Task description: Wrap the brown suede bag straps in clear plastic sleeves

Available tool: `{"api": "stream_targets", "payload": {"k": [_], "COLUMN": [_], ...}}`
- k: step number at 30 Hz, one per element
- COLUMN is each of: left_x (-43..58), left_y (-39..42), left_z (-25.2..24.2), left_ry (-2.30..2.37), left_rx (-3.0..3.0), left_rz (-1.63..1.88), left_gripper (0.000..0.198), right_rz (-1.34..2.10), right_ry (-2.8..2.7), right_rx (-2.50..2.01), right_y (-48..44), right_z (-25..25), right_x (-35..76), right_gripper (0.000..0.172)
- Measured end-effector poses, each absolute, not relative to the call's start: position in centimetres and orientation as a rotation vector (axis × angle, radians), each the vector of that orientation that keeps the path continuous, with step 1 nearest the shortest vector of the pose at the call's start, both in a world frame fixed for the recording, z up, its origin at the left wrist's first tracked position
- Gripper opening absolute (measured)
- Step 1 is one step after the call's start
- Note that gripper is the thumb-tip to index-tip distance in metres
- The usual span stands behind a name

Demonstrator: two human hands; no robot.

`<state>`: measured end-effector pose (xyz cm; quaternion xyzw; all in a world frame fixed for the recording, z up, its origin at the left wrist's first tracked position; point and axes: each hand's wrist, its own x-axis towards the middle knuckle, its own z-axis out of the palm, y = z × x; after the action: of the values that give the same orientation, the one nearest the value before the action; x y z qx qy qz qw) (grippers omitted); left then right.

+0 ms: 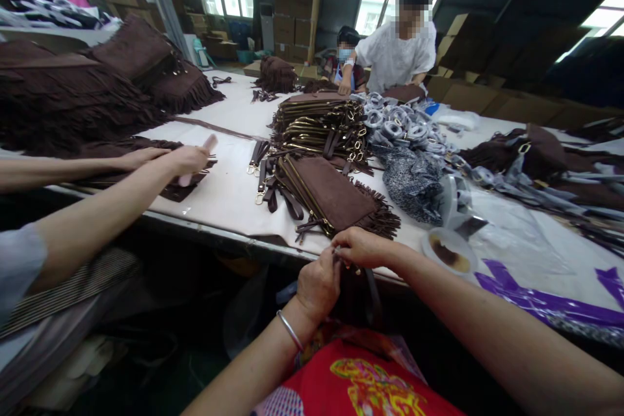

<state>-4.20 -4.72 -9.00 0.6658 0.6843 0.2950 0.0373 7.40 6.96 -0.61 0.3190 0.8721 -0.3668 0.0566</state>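
My left hand, with a silver bangle at the wrist, is closed just off the table's front edge. My right hand meets it, fingertips pinched together. Between them is a dark brown strap with small gold-coloured metal parts, mostly covered by my fingers. Right behind my hands lies a brown fringed pouch with gold zippers. Loose brown wrist straps with gold clasps rest to its left. Beyond it rises a stack of similar zippered pouches.
Wrapped grey rings of strap, a black-and-white patterned cloth and a tape roll crowd the right. Purple-edged plastic lies nearer. At left, a co-worker's arms reach over fringed brown pieces. Two people are across the table.
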Motion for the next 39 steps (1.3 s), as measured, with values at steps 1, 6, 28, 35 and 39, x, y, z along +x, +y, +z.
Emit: {"api": "stream_targets", "payload": {"k": [1,6,28,35,39], "left_x": [-4.1,-4.2,-3.8,-3.6,-3.8], "left_y": [-4.7,-4.6,-4.7,-4.9,-4.9], "left_z": [-8.9,-8.1,-8.5,-9.0,-9.2], "left_ry": [2.118,2.040,1.992,2.058,2.077], "left_rx": [1.991,1.879,1.536,1.650,1.703], "left_rz": [0.903,0.874,1.117,1.093,1.066], "left_gripper": [0.030,0.019,0.025,0.042,0.044], "right_rz": [-1.134,-1.223,-0.845,-0.491,-0.431], "right_ry": [2.641,2.624,2.751,2.636,2.613], "right_rx": [0.987,1.041,1.234,1.309,1.329], "right_y": [6.9,6.7,1.0,-0.8,-1.4], "right_z": [-0.5,-0.7,-2.0,-2.5,-2.6], "right_x": [7.4,7.4,8.1,7.9,7.7], "right_gripper": [0.029,0.029,0.081,0.080,0.077]}}
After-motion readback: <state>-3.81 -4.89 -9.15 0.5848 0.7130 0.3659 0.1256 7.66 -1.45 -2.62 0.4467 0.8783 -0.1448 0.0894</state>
